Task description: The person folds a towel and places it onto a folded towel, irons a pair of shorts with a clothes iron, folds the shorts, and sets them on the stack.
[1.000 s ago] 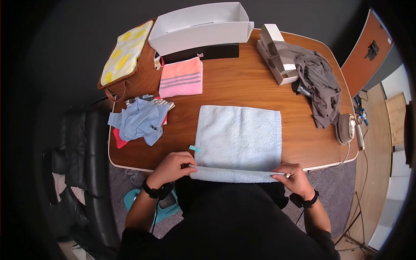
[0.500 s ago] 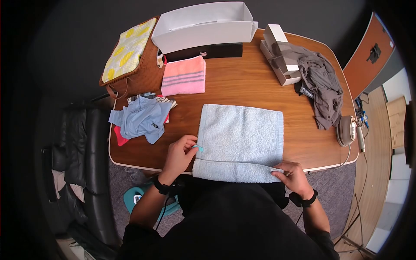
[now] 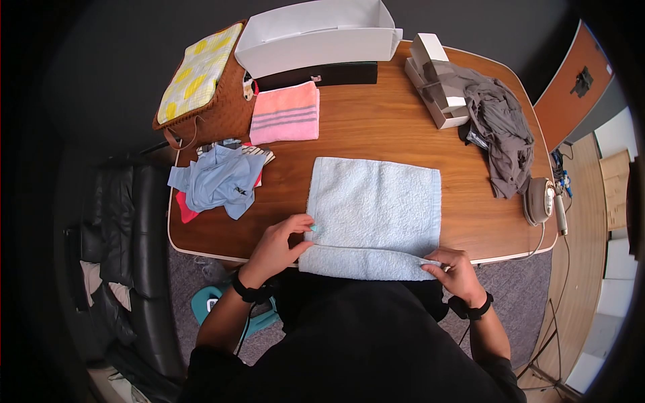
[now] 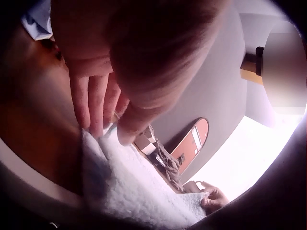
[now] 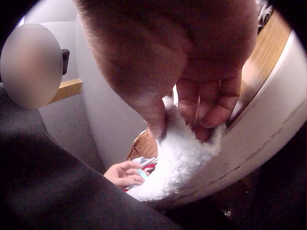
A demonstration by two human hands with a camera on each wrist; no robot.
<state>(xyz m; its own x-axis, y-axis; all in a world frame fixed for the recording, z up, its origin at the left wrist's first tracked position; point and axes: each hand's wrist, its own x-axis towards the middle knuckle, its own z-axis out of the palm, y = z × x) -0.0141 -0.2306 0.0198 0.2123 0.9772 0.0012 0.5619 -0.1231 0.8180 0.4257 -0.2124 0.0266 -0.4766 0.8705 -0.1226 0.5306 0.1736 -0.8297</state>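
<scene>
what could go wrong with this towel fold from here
1. Only the right hand pinches the folded edge of the light blue towel, and it does so at the table's near edge, so that fold could slip off the rim.
2. The left hand pinches the small teal tag at the towel's left side; pulling there might skew the fold line.
3. The blue garment pile lies close on the left and could catch a sweeping hand.
</scene>
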